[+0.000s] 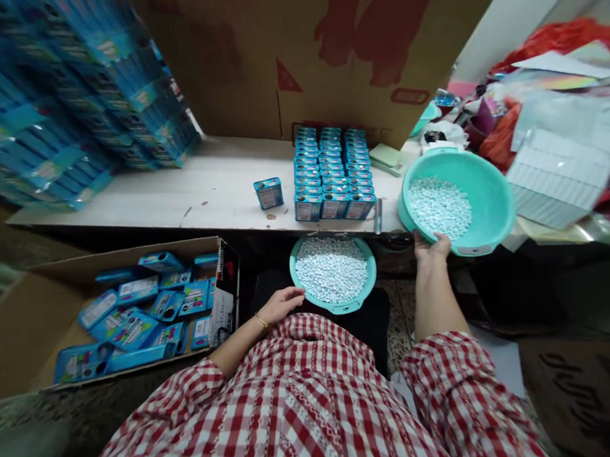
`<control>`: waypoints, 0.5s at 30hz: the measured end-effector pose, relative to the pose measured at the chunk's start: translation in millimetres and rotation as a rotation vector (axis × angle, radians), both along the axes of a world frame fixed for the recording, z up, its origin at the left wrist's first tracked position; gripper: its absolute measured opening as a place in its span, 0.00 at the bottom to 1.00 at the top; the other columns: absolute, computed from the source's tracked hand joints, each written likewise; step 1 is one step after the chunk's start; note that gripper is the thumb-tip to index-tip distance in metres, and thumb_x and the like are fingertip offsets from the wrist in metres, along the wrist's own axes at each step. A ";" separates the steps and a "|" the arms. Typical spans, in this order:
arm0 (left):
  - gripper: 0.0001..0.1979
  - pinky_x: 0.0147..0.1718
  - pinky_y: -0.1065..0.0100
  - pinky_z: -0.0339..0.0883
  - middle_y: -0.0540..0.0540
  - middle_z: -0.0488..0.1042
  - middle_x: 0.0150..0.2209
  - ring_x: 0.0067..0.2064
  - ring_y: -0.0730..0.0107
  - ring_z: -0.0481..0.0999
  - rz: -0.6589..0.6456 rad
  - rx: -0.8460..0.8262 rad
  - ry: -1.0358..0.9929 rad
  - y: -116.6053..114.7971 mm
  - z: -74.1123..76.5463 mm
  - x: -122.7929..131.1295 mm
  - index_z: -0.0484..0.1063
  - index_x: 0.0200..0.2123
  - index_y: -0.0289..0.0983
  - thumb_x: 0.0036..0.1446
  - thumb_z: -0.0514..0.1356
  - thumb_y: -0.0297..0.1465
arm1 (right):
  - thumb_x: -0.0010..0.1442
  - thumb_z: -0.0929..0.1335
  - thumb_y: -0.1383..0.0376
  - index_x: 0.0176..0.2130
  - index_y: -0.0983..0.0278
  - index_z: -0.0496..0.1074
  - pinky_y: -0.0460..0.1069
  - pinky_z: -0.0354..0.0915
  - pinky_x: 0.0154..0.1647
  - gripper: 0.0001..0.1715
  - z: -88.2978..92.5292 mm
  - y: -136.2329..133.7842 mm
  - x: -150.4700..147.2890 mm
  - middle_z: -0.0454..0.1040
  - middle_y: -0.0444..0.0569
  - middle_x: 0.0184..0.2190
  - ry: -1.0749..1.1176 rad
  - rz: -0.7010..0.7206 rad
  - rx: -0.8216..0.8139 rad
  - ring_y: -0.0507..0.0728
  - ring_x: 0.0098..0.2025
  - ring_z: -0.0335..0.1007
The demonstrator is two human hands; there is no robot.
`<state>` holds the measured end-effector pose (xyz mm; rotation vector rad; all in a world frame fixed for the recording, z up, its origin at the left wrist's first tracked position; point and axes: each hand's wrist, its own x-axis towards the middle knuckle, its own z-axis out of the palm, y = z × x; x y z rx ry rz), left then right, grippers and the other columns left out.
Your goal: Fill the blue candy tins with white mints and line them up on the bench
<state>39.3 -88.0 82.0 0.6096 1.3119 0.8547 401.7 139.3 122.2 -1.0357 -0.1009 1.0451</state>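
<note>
With its fingers closed over the near rim, my right hand (432,245) grips a large turquoise basin (488,195) at the table's right side. Small pale pellets (440,207) lie gathered toward the basin's left. My left hand (283,304) rests by the left rim of a smaller turquoise basin (352,308) on my lap, its fingers stretched out and touching or nearly touching the rim. Many similar pellets (331,269) fill this smaller basin. Several small blue boxes (333,181) stand in three rows on the table, and a single blue box (269,194) stands to their left.
An open carton (52,290) of loose blue packs stands at my left. Wrapped blue stacks (80,96) rise at the table's back left. A big cardboard box (239,64) blocks the back. Plastic bags and a white ridged tray (558,176) crowd the right.
</note>
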 end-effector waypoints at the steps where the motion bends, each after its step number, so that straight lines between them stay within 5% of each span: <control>1: 0.09 0.35 0.72 0.66 0.44 0.78 0.35 0.34 0.69 0.75 -0.016 -0.010 0.004 0.2 -0.5 0.7 0.77 0.34 0.35 0.46 0.66 0.23 | 0.49 0.58 0.71 0.42 0.60 0.70 0.54 0.76 0.29 0.23 0.2 -8.3 -1.9 0.76 0.45 0.37 0.119 -0.036 0.021 0.54 0.36 0.75; 6: 0.12 0.36 0.71 0.66 0.43 0.78 0.37 0.37 0.66 0.76 -0.051 -0.046 0.092 6.4 -2.8 -1.4 0.77 0.36 0.34 0.44 0.67 0.25 | 0.44 0.60 0.71 0.43 0.51 0.71 0.56 0.77 0.34 0.28 -6.2 -75.7 17.0 0.77 0.46 0.41 0.696 -0.282 0.121 0.57 0.39 0.76; 12: 0.13 0.42 0.67 0.67 0.42 0.78 0.36 0.40 0.61 0.76 -0.091 -0.069 0.147 21.3 -1.0 8.5 0.77 0.36 0.34 0.44 0.68 0.26 | 0.40 0.60 0.73 0.44 0.55 0.71 0.50 0.77 0.30 0.30 -58.1 -184.4 71.5 0.77 0.41 0.42 0.064 -0.357 -0.040 0.54 0.39 0.76; 15: 0.12 0.46 0.64 0.67 0.42 0.78 0.36 0.44 0.57 0.76 -0.137 -0.022 0.202 31.7 0.7 18.5 0.78 0.34 0.35 0.42 0.68 0.27 | 0.37 0.62 0.73 0.41 0.58 0.70 0.45 0.75 0.25 0.30 -95.9 -216.5 87.7 0.77 0.40 0.37 -0.051 -0.379 -0.183 0.51 0.32 0.75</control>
